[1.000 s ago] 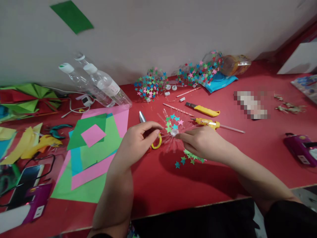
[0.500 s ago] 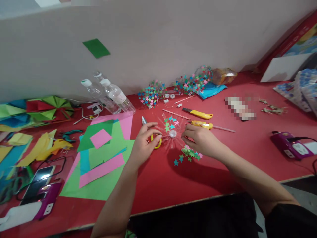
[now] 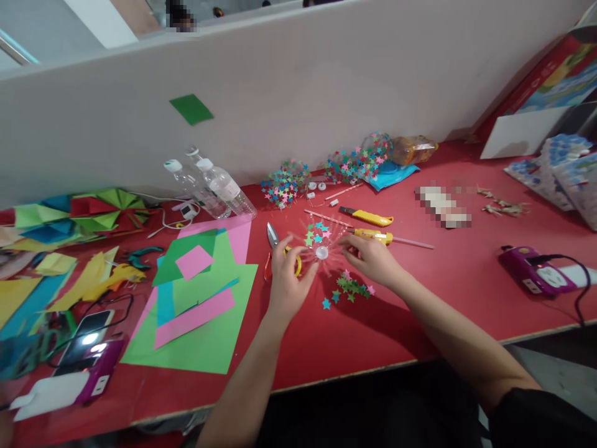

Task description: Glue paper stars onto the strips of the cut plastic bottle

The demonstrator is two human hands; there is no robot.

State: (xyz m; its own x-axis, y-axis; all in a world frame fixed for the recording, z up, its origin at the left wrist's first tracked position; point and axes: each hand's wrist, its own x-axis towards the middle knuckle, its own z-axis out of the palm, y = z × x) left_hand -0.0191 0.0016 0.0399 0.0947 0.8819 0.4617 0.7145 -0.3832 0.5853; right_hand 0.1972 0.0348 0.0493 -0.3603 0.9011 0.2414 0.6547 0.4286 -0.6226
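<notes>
Between my hands lies a clear plastic piece cut into thin strips that fan out around a round, pale centre (image 3: 321,252). Paper stars (image 3: 318,234) in green, blue and pink sit on its far strips. My left hand (image 3: 291,277) is at its left edge, fingers curved and thumb apart. On the other side my right hand (image 3: 368,256) has its fingertips pinched together by the strips; what they hold is too small to make out. A loose pile of paper stars (image 3: 351,287) lies nearer me. Yellow-handled scissors (image 3: 273,236) are partly hidden behind my left hand.
Beyond are a yellow cutter (image 3: 368,216), a yellow-handled tool (image 3: 373,236), star-covered clear ornaments (image 3: 282,186) and plastic bottles (image 3: 228,190). Coloured paper sheets (image 3: 209,336) lie left, near a phone (image 3: 86,339). A purple power adapter (image 3: 532,270) is at right.
The view has tilted up, showing more above the wall. My left hand has come closer to the strips; my right hand stays beside them, its fingers still together.
</notes>
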